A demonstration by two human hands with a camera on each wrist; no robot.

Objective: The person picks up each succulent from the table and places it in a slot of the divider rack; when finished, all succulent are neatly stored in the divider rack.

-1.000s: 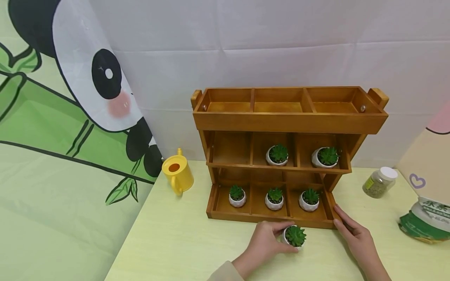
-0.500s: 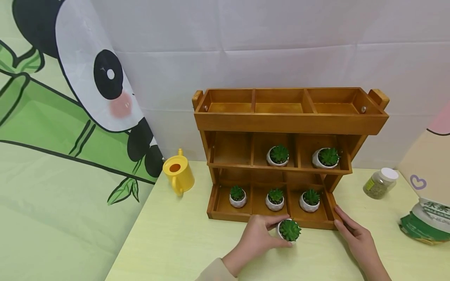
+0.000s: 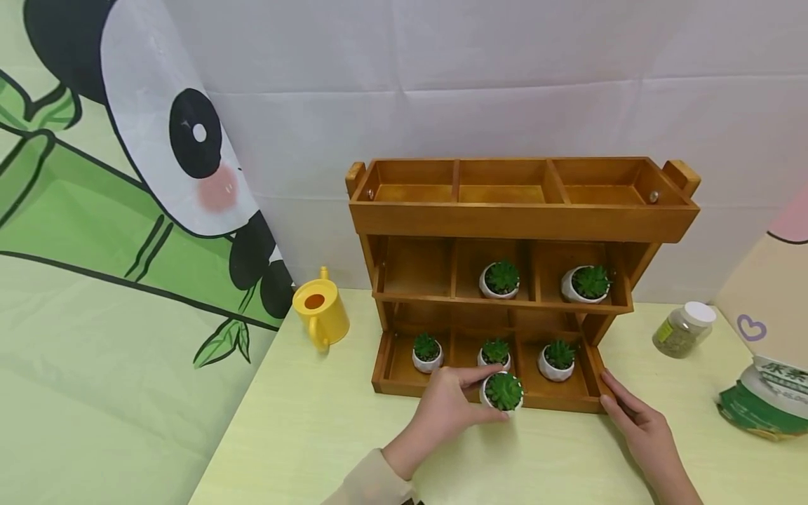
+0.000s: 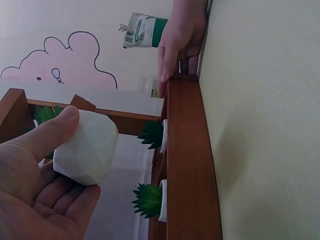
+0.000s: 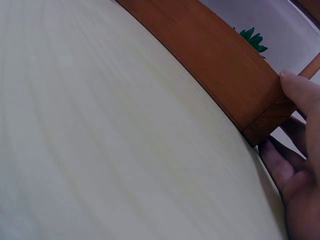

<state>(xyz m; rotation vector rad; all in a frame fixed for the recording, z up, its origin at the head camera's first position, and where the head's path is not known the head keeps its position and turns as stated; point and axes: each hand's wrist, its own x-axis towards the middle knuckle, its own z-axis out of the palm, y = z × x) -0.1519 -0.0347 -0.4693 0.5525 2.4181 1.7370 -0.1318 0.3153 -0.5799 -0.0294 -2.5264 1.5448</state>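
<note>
My left hand (image 3: 440,405) pinches a small potted succulent (image 3: 503,393) between thumb and fingers, in front of the shelf's lowest tier. Its white faceted pot (image 4: 89,147) shows from below in the left wrist view, raised off the table. In the head view it overlaps the front board and partly hides the middle succulent (image 3: 495,351) behind. My right hand (image 3: 645,429) touches the lower right corner of the brown wooden three-tier shelf (image 3: 524,219), thumb and fingertips against the wood. In the right wrist view that thumb (image 5: 300,92) lies at the end of the front board (image 5: 210,65).
Other succulents stand in the bottom tier, left (image 3: 427,353) and right (image 3: 557,360). Two more, a middle one (image 3: 500,280) and a right one (image 3: 586,284), fill middle-tier compartments. A yellow watering can (image 3: 320,313) stands left; a lidded jar (image 3: 684,329) and a green-white bag (image 3: 766,397) are right.
My left hand has carried the potted succulent leftward and up in the head view, toward the bottom tier's middle compartment. The right hand has stayed at the shelf corner.
</note>
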